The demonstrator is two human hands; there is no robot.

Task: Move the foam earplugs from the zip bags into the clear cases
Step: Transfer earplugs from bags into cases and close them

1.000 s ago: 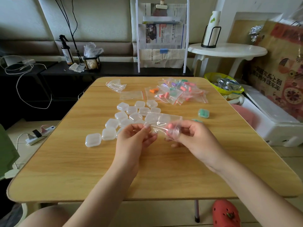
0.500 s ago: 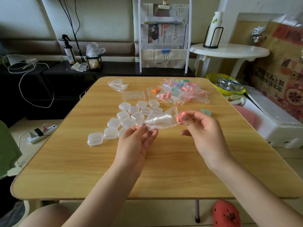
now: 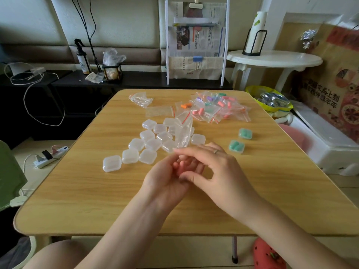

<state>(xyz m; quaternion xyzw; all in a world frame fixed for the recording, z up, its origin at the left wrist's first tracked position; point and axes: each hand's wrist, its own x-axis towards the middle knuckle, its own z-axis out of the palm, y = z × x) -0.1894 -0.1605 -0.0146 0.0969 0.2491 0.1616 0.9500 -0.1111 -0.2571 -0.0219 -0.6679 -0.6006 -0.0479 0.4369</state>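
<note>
The left hand (image 3: 167, 179) cups pink earplugs (image 3: 181, 165), freeing them for a case; the right hand (image 3: 215, 171) pinches an empty bag (image 3: 183, 133) above it.

A cluster of empty clear cases (image 3: 147, 141) lies shut at the middle of the surface. An emptied zip bag (image 3: 183, 131) stands crumpled over it. Full zip bags (image 3: 215, 108) with pink, purple and orange earplugs (image 3: 200, 111) are heaped at 1 o'clock. Two cases holding green earplugs (image 3: 240, 140) lie at 3 o'clock.
</note>
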